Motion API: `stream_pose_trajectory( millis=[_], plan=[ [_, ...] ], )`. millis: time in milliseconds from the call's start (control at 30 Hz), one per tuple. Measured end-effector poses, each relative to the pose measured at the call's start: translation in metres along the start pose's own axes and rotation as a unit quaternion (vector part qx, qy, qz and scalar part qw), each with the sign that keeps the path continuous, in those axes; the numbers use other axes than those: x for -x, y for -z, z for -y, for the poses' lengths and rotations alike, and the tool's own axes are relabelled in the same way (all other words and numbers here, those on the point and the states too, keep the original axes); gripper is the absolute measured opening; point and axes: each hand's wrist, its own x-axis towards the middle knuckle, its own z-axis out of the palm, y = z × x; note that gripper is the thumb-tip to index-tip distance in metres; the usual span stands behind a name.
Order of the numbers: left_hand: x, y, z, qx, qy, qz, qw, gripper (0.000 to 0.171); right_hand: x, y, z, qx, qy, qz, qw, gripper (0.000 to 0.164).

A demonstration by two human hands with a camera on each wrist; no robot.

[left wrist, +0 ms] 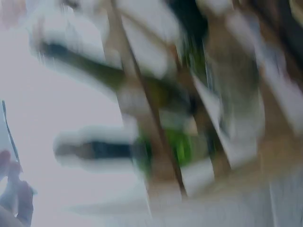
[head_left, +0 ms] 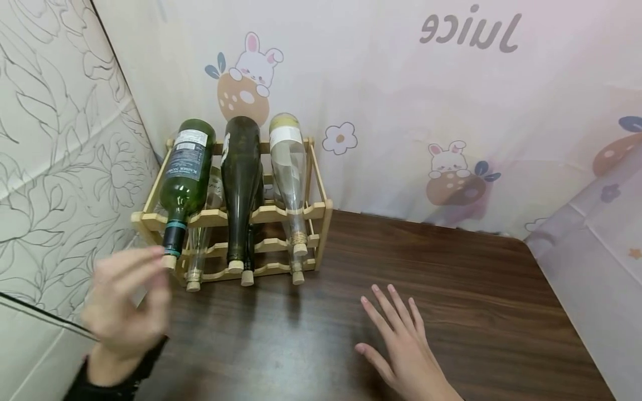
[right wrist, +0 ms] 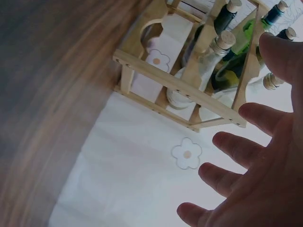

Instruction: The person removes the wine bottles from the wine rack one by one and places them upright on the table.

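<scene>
A wooden wine rack (head_left: 323, 223) stands on the dark table and holds several corked bottles. At its top left lies a green wine bottle (head_left: 185, 178), its neck and cork pointing toward me. My left hand (head_left: 125, 301), blurred, is nearest to it, with bent fingers overlapping the cork in the head view. In the left wrist view its fingers (left wrist: 16, 198) show apart from the bottle necks. A dark bottle (head_left: 241, 172) and a clear bottle (head_left: 288, 167) lie farther right on the top tier. My right hand (head_left: 406, 345) is over the table with fingers spread, holding nothing.
Lower tiers hold more corked bottles, among them a clear one (head_left: 199, 250). Behind the table (head_left: 451, 273) hangs a pale curtain (head_left: 391, 100) with rabbit prints. A flower-patterned sheet (head_left: 55, 139) closes off the left side.
</scene>
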Motion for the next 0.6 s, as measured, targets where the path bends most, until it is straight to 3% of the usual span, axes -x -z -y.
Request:
stream_pose_trajectory(
  millis=[33, 100, 167, 233, 300, 367, 467, 600],
  plan=[
    [-0.006, 0.008, 0.007, -0.047, 0.036, -0.015, 0.9982, 0.013, -0.002, 0.001, 0.000, 0.000, 0.003, -0.006, 1.000, 0.072],
    [-0.014, 0.026, 0.022, -0.128, 0.117, -0.009, 0.9849, 0.017, -0.006, 0.005, 0.000, 0.003, 0.010, -0.015, 1.000, 0.073],
    [-0.017, 0.048, 0.038, -0.188, 0.193, 0.051, 0.9617, 0.024, -0.010, 0.008, 0.000, 0.007, 0.017, -0.023, 1.000, 0.073],
    [-0.016, 0.063, 0.052, -0.213, 0.251, 0.130, 0.9352, 0.029, -0.015, 0.012, 0.001, 0.011, 0.020, -0.030, 0.999, 0.073],
    [-0.010, 0.072, 0.064, -0.214, 0.284, 0.205, 0.9119, 0.038, -0.019, 0.016, 0.001, 0.012, 0.023, -0.032, 0.999, 0.072],
    [-0.003, 0.073, 0.073, -0.203, 0.304, 0.251, 0.8963, 0.049, -0.023, 0.020, 0.001, 0.013, 0.021, -0.028, 0.999, 0.073],
    [0.007, 0.068, 0.081, -0.188, 0.312, 0.281, 0.8880, 0.055, -0.031, 0.026, 0.003, 0.008, 0.023, -0.023, 0.999, 0.073],
    [0.015, 0.062, 0.086, -0.188, 0.303, 0.284, 0.8902, 0.051, -0.042, 0.033, 0.006, 0.001, 0.032, -0.018, 0.999, 0.073]
  ],
)
